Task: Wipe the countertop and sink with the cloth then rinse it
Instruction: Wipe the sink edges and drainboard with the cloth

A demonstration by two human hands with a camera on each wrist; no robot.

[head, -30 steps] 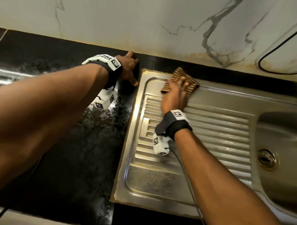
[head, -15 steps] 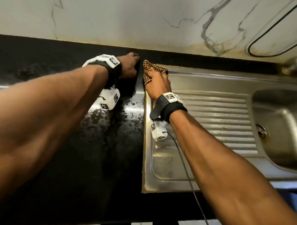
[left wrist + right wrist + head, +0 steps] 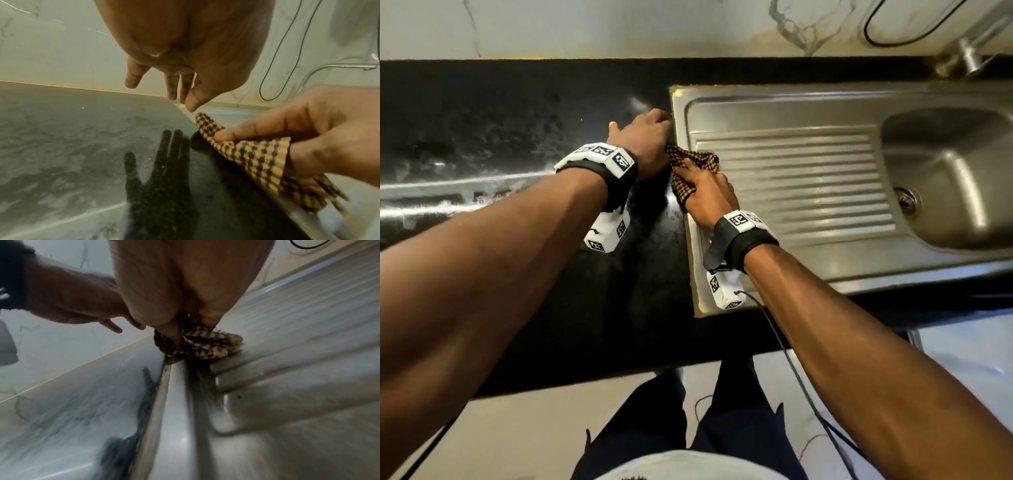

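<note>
An orange-and-black checked cloth (image 3: 690,164) lies bunched on the left rim of the steel sink's drainboard (image 3: 791,171), where it meets the black countertop (image 3: 517,120). My right hand (image 3: 705,195) grips the cloth, thumb pinching a fold (image 3: 246,154) and fingers curled over it (image 3: 205,344). My left hand (image 3: 643,137) is held just left of the cloth, above the countertop beside the sink's edge. Its fingers (image 3: 180,91) point down, straight and slightly spread, holding nothing.
The sink basin (image 3: 945,164) with its drain (image 3: 905,200) is at the right, and a faucet (image 3: 969,51) stands behind it. A marble wall runs along the back with a black cable (image 3: 893,41) on it. Wet streaks cover the countertop's left part.
My right hand dragged the cloth from the drainboard's back to its back-left corner, then toward me along the left rim. My left hand drew back from the wall a little.
</note>
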